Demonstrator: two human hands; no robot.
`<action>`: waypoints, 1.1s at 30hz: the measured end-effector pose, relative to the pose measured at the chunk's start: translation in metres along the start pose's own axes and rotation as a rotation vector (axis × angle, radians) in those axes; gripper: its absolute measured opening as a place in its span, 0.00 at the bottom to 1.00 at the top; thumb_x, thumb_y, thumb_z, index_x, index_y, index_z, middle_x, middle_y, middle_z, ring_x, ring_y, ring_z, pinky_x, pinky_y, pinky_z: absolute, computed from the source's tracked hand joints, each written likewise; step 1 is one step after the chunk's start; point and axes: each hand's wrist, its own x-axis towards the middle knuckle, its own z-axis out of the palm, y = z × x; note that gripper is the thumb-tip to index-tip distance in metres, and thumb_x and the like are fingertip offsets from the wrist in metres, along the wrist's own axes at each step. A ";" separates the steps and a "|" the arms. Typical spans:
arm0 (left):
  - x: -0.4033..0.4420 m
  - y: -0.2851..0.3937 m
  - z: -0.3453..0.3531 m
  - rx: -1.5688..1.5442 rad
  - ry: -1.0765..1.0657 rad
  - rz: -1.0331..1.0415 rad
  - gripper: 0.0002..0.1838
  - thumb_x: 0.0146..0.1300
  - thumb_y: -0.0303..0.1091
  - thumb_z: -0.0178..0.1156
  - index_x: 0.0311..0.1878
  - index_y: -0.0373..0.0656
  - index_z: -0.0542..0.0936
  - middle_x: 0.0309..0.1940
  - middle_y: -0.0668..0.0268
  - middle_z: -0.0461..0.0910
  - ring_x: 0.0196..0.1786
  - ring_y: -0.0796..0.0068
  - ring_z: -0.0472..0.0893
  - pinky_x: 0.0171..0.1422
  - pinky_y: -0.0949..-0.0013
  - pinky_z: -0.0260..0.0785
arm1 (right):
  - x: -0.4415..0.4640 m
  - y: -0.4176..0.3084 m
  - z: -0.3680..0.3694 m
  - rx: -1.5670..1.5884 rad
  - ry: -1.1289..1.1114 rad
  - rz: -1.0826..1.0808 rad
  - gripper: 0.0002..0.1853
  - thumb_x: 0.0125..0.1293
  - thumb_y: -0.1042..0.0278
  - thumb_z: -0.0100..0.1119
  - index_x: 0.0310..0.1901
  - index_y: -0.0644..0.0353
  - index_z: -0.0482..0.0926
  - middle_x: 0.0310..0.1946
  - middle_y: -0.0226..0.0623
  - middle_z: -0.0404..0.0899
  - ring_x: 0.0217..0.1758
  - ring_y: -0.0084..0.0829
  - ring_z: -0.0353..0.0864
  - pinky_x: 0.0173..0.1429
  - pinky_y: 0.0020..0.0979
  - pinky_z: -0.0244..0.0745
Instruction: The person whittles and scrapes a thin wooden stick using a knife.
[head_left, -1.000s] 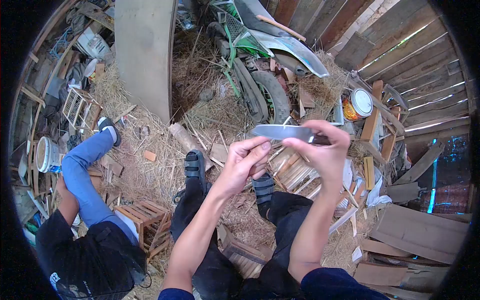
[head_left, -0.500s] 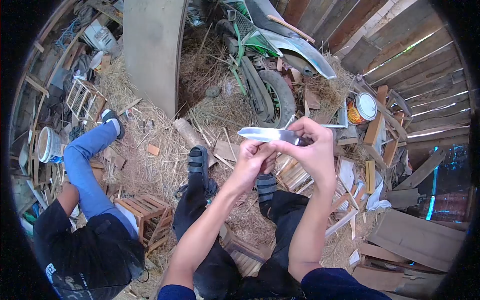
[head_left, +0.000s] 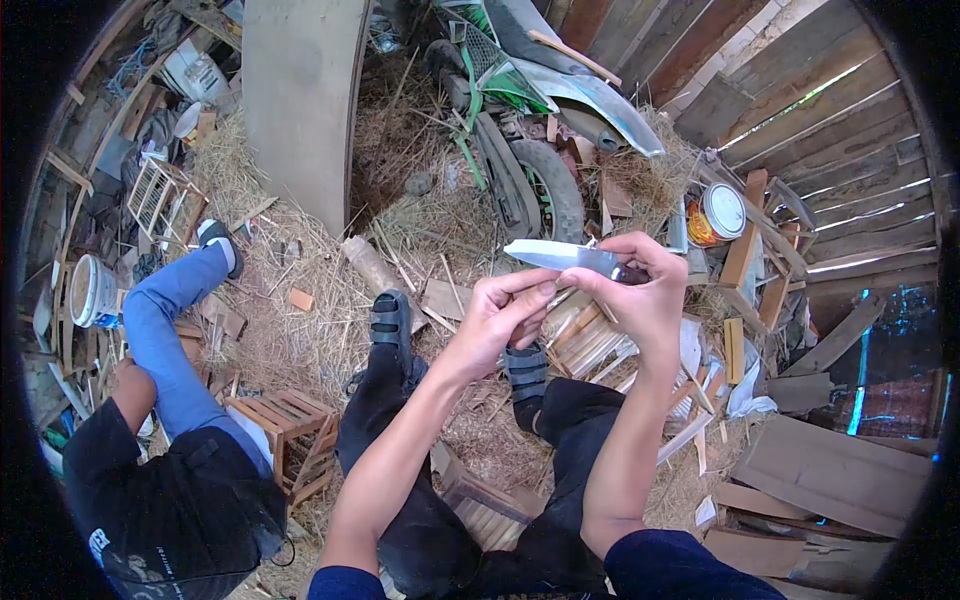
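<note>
The right hand point(head_left: 645, 300) has thumb and fingers closed on the dark handle of a silver-bladed knife point(head_left: 572, 257). The left hand point(head_left: 498, 318), curled into a tight pinch, sits just below the blade in the view; its thumb and index tips are at or very near the lower edge, though whether they touch the steel I cannot tell. The knife's long axis runs nearly crosswise, point to the left, so the blade reaches from the right fingers over and past the left fingertips. The right hand is nearer the handle, the left nearer the blade. A thin pale tip point(head_left: 592, 243) shows just above the blade; whether it joins anything in the left pinch is hidden.

Below the fingers, between the knees, is a brown slatted wooden piece point(head_left: 490, 505). Near the left fingers, down on the straw, is a grey strapped sandal point(head_left: 388, 325). Well left of the fingers sit a brown slatted wooden crate point(head_left: 290, 420) and a person in a black shirt and blue trousers point(head_left: 180, 510). Farther out, beyond the blade, stands a black motorcycle tyre point(head_left: 568, 200); right of it is a white-lidded bucket with an orange label point(head_left: 722, 212).
</note>
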 end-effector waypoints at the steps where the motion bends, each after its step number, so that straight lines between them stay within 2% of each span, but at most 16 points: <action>1: -0.002 0.000 0.000 -0.005 -0.007 0.005 0.15 0.74 0.34 0.58 0.59 0.37 0.79 0.19 0.81 0.59 0.19 0.89 0.54 0.24 0.77 0.46 | 0.000 0.000 -0.002 0.005 0.020 0.000 0.21 0.42 0.61 0.86 0.34 0.62 0.86 0.23 0.28 0.84 0.27 0.18 0.81 0.32 0.22 0.72; 4: -0.004 0.009 -0.002 -0.038 0.030 -0.021 0.20 0.74 0.36 0.58 0.65 0.38 0.75 0.19 0.83 0.55 0.18 0.90 0.53 0.23 0.77 0.45 | -0.001 0.004 -0.009 -0.021 0.083 0.021 0.22 0.40 0.57 0.86 0.33 0.60 0.86 0.22 0.27 0.83 0.26 0.18 0.80 0.32 0.22 0.72; 8: -0.007 0.004 -0.002 -0.069 0.033 -0.020 0.20 0.75 0.36 0.57 0.66 0.39 0.75 0.19 0.82 0.56 0.19 0.90 0.53 0.23 0.78 0.45 | -0.008 0.004 -0.009 -0.055 0.108 0.006 0.23 0.42 0.53 0.85 0.33 0.60 0.86 0.22 0.28 0.83 0.25 0.18 0.79 0.31 0.23 0.71; 11: -0.012 -0.002 0.000 -0.091 0.071 0.008 0.12 0.74 0.34 0.57 0.55 0.40 0.79 0.19 0.81 0.58 0.19 0.89 0.55 0.23 0.77 0.46 | -0.015 -0.001 -0.003 0.021 0.013 0.050 0.22 0.43 0.54 0.84 0.32 0.61 0.85 0.23 0.29 0.83 0.25 0.18 0.79 0.31 0.23 0.71; 12: -0.012 -0.010 -0.003 -0.072 0.044 0.022 0.10 0.74 0.34 0.57 0.51 0.40 0.80 0.20 0.81 0.59 0.19 0.89 0.55 0.23 0.77 0.47 | -0.018 -0.010 -0.002 0.041 -0.087 0.087 0.22 0.45 0.54 0.84 0.32 0.61 0.84 0.23 0.30 0.83 0.25 0.18 0.79 0.31 0.24 0.72; 13: -0.012 -0.021 -0.007 -0.051 0.018 0.034 0.08 0.74 0.34 0.58 0.47 0.40 0.80 0.20 0.80 0.60 0.20 0.89 0.56 0.23 0.78 0.48 | -0.021 -0.013 0.002 0.009 -0.139 0.021 0.22 0.45 0.54 0.83 0.32 0.61 0.84 0.22 0.31 0.84 0.25 0.18 0.80 0.30 0.24 0.73; 17: -0.018 -0.023 -0.011 -0.029 0.011 0.038 0.09 0.74 0.34 0.57 0.35 0.43 0.76 0.20 0.80 0.61 0.20 0.89 0.58 0.23 0.78 0.49 | -0.023 -0.024 0.011 -0.049 -0.176 0.023 0.22 0.44 0.52 0.83 0.31 0.60 0.83 0.21 0.33 0.83 0.22 0.20 0.81 0.29 0.24 0.72; 21: -0.026 -0.005 -0.009 0.005 0.008 -0.010 0.09 0.74 0.38 0.56 0.40 0.44 0.78 0.19 0.81 0.58 0.19 0.89 0.56 0.24 0.77 0.48 | -0.023 -0.027 0.015 0.033 -0.101 0.027 0.23 0.44 0.51 0.83 0.31 0.60 0.84 0.20 0.33 0.83 0.22 0.21 0.81 0.29 0.25 0.73; 22: -0.029 0.001 -0.006 -0.010 0.013 -0.020 0.10 0.75 0.38 0.56 0.46 0.42 0.80 0.19 0.82 0.58 0.19 0.89 0.55 0.24 0.77 0.48 | -0.022 -0.026 0.014 0.006 -0.078 0.001 0.23 0.43 0.51 0.83 0.31 0.59 0.84 0.20 0.33 0.83 0.22 0.21 0.81 0.29 0.25 0.74; 24: -0.031 0.003 -0.008 0.024 0.004 -0.008 0.11 0.75 0.37 0.56 0.50 0.41 0.81 0.18 0.82 0.58 0.18 0.89 0.55 0.23 0.77 0.48 | -0.019 -0.024 0.011 -0.042 -0.033 -0.055 0.23 0.43 0.51 0.84 0.31 0.59 0.85 0.21 0.32 0.84 0.23 0.21 0.81 0.29 0.24 0.74; 26: -0.029 0.003 -0.014 0.048 0.000 0.005 0.13 0.75 0.36 0.56 0.55 0.40 0.81 0.17 0.81 0.59 0.18 0.89 0.55 0.23 0.78 0.48 | -0.018 -0.029 0.013 -0.022 -0.046 -0.024 0.23 0.43 0.50 0.84 0.31 0.59 0.85 0.21 0.32 0.84 0.23 0.21 0.82 0.30 0.24 0.74; 29: -0.024 0.006 -0.017 0.061 0.019 0.009 0.13 0.75 0.36 0.57 0.54 0.40 0.81 0.17 0.81 0.59 0.18 0.89 0.55 0.23 0.78 0.48 | -0.012 -0.023 0.019 -0.027 -0.027 -0.062 0.22 0.43 0.51 0.84 0.31 0.59 0.86 0.21 0.31 0.84 0.24 0.20 0.82 0.31 0.23 0.75; 31: -0.021 0.010 -0.021 0.059 -0.004 0.024 0.15 0.75 0.35 0.57 0.58 0.39 0.80 0.18 0.82 0.59 0.18 0.89 0.54 0.23 0.78 0.47 | -0.008 -0.021 0.020 -0.004 -0.002 -0.088 0.22 0.42 0.51 0.84 0.30 0.59 0.86 0.21 0.31 0.84 0.24 0.20 0.82 0.32 0.23 0.75; 33: -0.020 0.017 -0.021 0.050 0.008 0.035 0.16 0.75 0.35 0.56 0.61 0.39 0.79 0.18 0.83 0.59 0.18 0.90 0.54 0.23 0.78 0.46 | -0.005 -0.023 0.016 -0.081 0.025 -0.027 0.22 0.41 0.51 0.85 0.30 0.59 0.86 0.20 0.30 0.84 0.24 0.20 0.82 0.31 0.23 0.74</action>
